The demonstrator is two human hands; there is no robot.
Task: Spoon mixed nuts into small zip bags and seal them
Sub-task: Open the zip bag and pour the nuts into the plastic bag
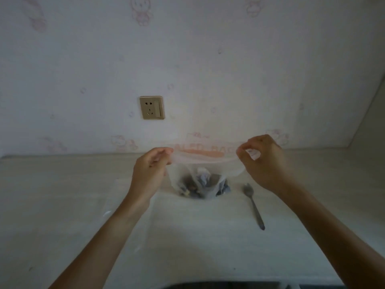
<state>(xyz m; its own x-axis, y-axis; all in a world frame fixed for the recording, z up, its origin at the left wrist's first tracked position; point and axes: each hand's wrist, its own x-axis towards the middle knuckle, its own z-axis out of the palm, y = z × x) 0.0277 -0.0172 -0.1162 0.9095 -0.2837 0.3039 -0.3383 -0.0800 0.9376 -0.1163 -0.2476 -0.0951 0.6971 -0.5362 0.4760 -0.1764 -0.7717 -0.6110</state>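
Both bare forearms reach forward over the pale countertop (62,205); the left hand (149,170) and right hand (263,161) each pinch an upper corner of a clear plastic zip bag with orange lettering (205,161), stretched between them, nuts at its bottom, a metal spoon (253,203) lying just right

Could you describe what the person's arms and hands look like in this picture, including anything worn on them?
Both forearms are bare right down to the bottom edge of the frame, with no sleeves in view. The left hand and the right hand wear no gloves, and no rings, watch or bracelets show. The fingers are bare too; the picture is too soft to judge the nails.
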